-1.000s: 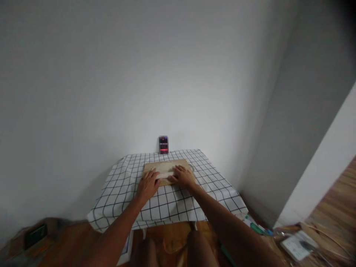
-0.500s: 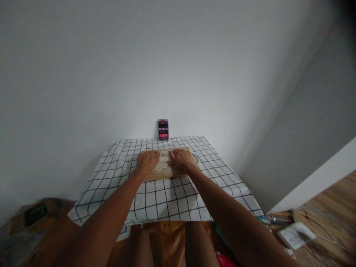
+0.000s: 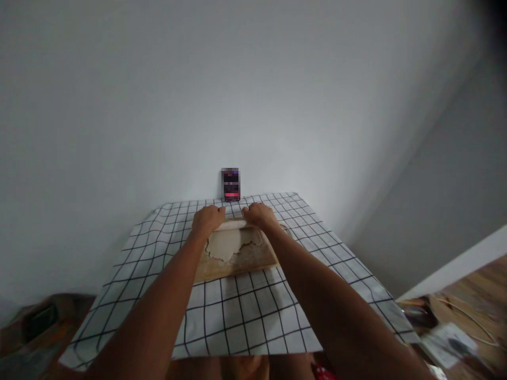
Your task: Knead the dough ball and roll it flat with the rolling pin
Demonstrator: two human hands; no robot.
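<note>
A wooden board (image 3: 247,266) lies on the checked cloth, with an uneven, ragged-edged sheet of dough (image 3: 225,244) flattened on it. A pale rolling pin (image 3: 234,225) lies crosswise over the far part of the dough. My left hand (image 3: 208,217) is closed over the pin's left end, while my right hand (image 3: 260,215) is closed over its right end. Both hands cover the pin's ends, so only its middle shows between them.
A phone (image 3: 231,184) with a blurred screen leans against the white wall behind the table. The checked tablecloth (image 3: 253,327) covers the table. A cardboard box (image 3: 43,319) sits low at left; a white power strip or similar item (image 3: 449,343) lies low at right.
Both hands have moved forward over the board with the rolling pin, their fingers now more curled. More dough shows on the near side. The view has shifted closer to the table.
</note>
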